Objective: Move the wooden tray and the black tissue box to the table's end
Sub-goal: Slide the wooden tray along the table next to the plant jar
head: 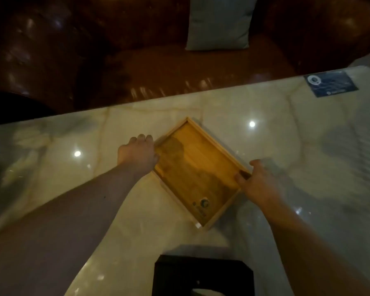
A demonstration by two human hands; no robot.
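Note:
A shallow wooden tray [198, 170] lies turned at an angle on the pale marble table [286, 124], with nothing in it but a small dark logo near its close corner. My left hand [138, 152] grips the tray's left rim, fingers curled over the edge. My right hand [260, 182] holds the right rim, thumb inside the tray. The black tissue box [203, 274] stands at the table's near edge, between my forearms, cut off by the frame's bottom. Neither hand touches it.
A dark blue card [331, 83] lies flat near the table's far right edge. Beyond the far edge is a brown leather sofa [73, 50] with a pale cushion [219, 22]. Ceiling lights reflect on the glossy tabletop.

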